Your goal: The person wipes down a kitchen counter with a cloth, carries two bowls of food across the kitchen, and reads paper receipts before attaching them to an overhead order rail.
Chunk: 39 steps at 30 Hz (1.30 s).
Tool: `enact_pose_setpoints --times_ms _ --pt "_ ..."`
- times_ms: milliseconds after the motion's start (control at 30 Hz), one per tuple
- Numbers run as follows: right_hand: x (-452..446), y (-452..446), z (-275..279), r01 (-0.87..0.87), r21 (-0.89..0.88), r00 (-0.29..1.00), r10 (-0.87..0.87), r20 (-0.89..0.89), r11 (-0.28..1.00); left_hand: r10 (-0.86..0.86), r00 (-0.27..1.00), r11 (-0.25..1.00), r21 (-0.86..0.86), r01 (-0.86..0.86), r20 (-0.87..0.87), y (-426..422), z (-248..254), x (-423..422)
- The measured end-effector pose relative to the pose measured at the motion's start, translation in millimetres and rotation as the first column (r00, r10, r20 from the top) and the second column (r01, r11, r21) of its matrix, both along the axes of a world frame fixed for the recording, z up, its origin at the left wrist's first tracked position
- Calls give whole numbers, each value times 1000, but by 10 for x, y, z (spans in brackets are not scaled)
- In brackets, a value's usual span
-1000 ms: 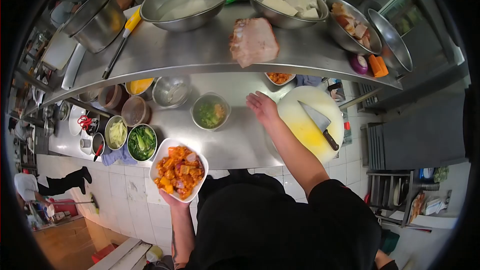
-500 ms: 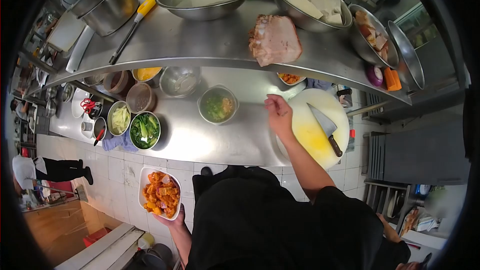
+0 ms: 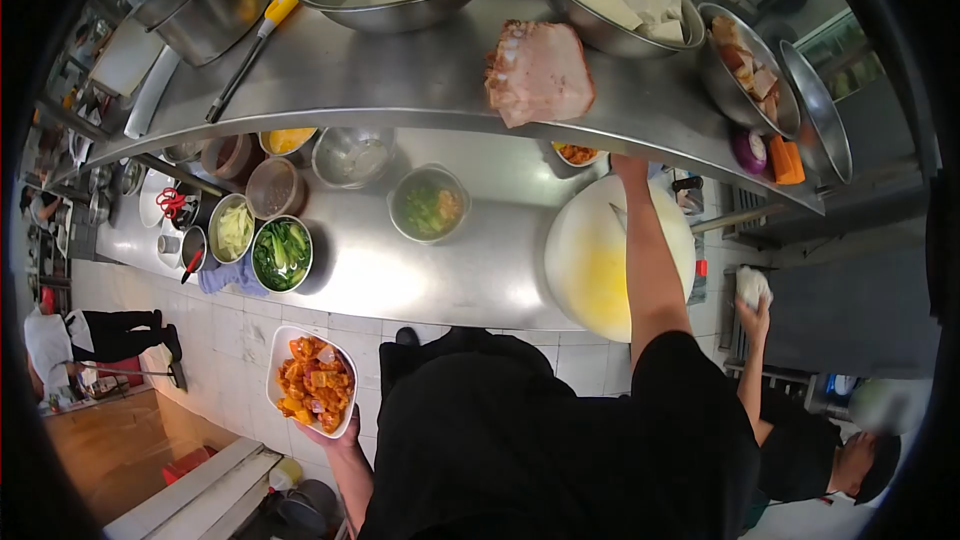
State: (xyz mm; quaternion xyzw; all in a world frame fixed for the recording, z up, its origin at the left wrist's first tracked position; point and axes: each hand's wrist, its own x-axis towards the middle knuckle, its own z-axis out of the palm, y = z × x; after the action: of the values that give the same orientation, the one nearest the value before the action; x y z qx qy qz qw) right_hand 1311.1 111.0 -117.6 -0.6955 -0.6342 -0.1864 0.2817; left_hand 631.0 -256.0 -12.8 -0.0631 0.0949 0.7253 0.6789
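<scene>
Bowl of glazed chunks at eight o'clock, over the floor, held firmly in left hand's grip. Right hand at two o'clock, mostly hidden beneath shelf; cannot tell its grip. Just beside it, toward nine o'clock, second bowl on the surface. Board at three o'clock, with knife mostly hidden.
</scene>
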Motion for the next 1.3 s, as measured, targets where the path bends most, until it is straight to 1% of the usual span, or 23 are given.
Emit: enact_pose_setpoints --times_ms 67,133,167,233,267,333,400,433,467,500,567,667,800,833,900,967,1033,1067,1133,1167,1233,1267,1300 --pt "402 362 -414 -167 147 961 127 245 975 -19 999 1000 -19 18 -42 -11 61 44" --pt "467 473 -496 -183 81 960 160 230 980 -13 995 998 -70 6 -101 -32 115 79" --pt "457 491 -493 -178 31 968 169 188 984 -1 990 994 -110 -14 -139 -51 128 87" --pt "396 504 -441 -154 -110 988 156 8 982 40 991 988 -143 -59 -130 -126 124 99" --pt "343 507 -390 -148 -183 986 131 -100 972 74 990 980 -175 -94 -118 -174 113 93" --pt "227 538 -294 -168 -346 932 35 -361 923 89 988 981 -159 -109 -128 -273 77 83" --pt "109 547 -227 -236 -460 781 -115 -614 856 99 986 983 -141 -118 -133 -321 89 84" --pt "58 566 -188 -292 -492 643 -213 -736 820 96 986 982 -148 -115 -134 -328 120 83" --pt "-11 570 -182 -330 -502 521 -289 -803 799 93 986 982 -152 -113 -136 -329 144 82" --pt "-68 571 -164 -368 -502 412 -347 -843 782 97 986 981 -152 -118 -139 -343 135 65" --pt "-219 557 -150 -428 -505 256 -435 -863 750 97 978 982 -141 -124 -186 -375 105 20" --pt "-439 536 -139 -474 -507 144 -504 -852 720 92 983 982 -151 -117 -160 -332 168 20" --pt "-751 543 -128 -462 -465 87 -483 -871 755 77 991 990 -107 -89 -112 -325 130 -35" --pt "-808 518 -112 -451 -436 82 -451 -889 778 71 989 988 -126 -88 -133 -313 126 -73" --pt "-991 425 11 -418 -354 74 -358 -931 836 89 985 994 -52 -97 -151 -269 193 -99" --pt "-1182 232 187 -388 -326 119 -304 -945 862 91 991 995 -32 -95 -96 -259 262 -238" --pt "-1264 70 259 -266 -167 72 -153 -986 949 121 992 992 -14 -122 -44 -290 255 -392" --pt "-1199 40 215 -306 -157 158 -113 -981 939 114 989 993 -7 -115 -89 -327 207 -488" --pt "-1254 -117 361 -281 -170 131 -137 -982 944 168 973 985 -13 -172 -157 -450 149 -652" --pt "-1366 -248 452 -303 -89 126 -53 -991 949 215 961 974 -30 -223 -175 -472 165 -768" --pt "-1856 -641 931 -362 -123 184 -58 -981 924 216 958 975 -5 -221 -191 -623 36 -1077" --pt "-1902 -672 834 -278 -106 106 -80 -991 955 234 948 970 -11 -241 -216 -701 -41 -1228" --pt "-2250 -865 1109 -375 -165 172 -106 -979 912 241 941 967 -21 -253 -238 -784 -115 -1419"
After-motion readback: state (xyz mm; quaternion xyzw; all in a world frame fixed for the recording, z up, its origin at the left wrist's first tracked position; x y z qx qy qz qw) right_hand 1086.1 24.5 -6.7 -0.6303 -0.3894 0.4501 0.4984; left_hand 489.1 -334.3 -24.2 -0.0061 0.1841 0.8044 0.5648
